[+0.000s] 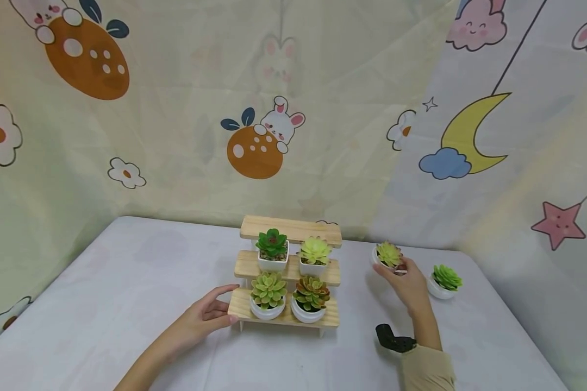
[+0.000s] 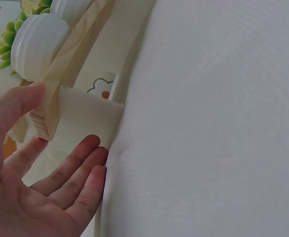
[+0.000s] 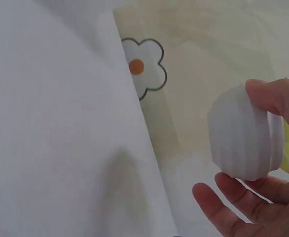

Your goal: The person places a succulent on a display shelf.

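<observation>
Between thumb and fingers, my right hand (image 1: 405,279) grips a small potted succulent (image 1: 388,253), yellow-green in a round white pot. Seen from the right wrist, its ribbed pot (image 3: 240,136) is tilted and raised over the white table. My left hand (image 1: 206,313) pinches the left end of the bottom board of a three-tier wooden stand (image 1: 244,307); its thumb (image 2: 28,98) lies on the board, the other fingers spread lower. Two succulents in round pots, one green (image 1: 268,290) and one reddish (image 1: 311,293), occupy that board. The middle board bears a dark green succulent (image 1: 272,244) and a pale one (image 1: 315,251) in square pots.
Right of my right hand, a bright green succulent (image 1: 446,277) in a round white pot stands on the white-covered table (image 1: 142,266). A black strap mount (image 1: 393,339) sits at my right wrist. Printed cloth (image 1: 176,108) hangs behind and beside the table.
</observation>
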{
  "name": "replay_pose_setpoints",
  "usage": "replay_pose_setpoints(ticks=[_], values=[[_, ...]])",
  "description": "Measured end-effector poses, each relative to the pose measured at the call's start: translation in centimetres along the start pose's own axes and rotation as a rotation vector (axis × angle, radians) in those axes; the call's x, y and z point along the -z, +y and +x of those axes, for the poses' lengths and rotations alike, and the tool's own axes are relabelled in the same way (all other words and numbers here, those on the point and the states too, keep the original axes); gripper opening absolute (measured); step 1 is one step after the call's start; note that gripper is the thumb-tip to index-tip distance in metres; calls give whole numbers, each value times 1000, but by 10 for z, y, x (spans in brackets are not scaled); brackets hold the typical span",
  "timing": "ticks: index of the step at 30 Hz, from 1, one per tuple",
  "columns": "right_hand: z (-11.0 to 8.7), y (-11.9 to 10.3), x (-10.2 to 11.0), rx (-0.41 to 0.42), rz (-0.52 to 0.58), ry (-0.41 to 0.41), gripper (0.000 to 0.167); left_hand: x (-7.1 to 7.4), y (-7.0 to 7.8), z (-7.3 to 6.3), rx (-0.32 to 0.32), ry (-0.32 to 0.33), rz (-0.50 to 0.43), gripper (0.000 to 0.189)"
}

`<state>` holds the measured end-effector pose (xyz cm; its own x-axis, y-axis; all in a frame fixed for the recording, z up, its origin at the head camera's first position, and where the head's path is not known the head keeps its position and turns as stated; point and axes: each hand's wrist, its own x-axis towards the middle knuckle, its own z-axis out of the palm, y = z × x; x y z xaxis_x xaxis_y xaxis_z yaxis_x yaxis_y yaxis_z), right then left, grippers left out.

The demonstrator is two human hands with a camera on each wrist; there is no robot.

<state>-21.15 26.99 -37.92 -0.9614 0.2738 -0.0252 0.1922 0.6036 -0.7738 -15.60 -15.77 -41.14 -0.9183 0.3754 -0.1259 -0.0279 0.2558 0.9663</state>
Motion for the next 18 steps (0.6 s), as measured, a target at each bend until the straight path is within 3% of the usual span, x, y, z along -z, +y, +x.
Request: replay_pose_setpoints(ticks=[9, 18], values=[[-7, -33, -7, 62, 48, 87, 82, 0, 0, 0, -3, -1, -3, 67], [-22, -63, -12, 156, 170, 147, 73, 0, 2, 0, -1, 0, 4, 67]])
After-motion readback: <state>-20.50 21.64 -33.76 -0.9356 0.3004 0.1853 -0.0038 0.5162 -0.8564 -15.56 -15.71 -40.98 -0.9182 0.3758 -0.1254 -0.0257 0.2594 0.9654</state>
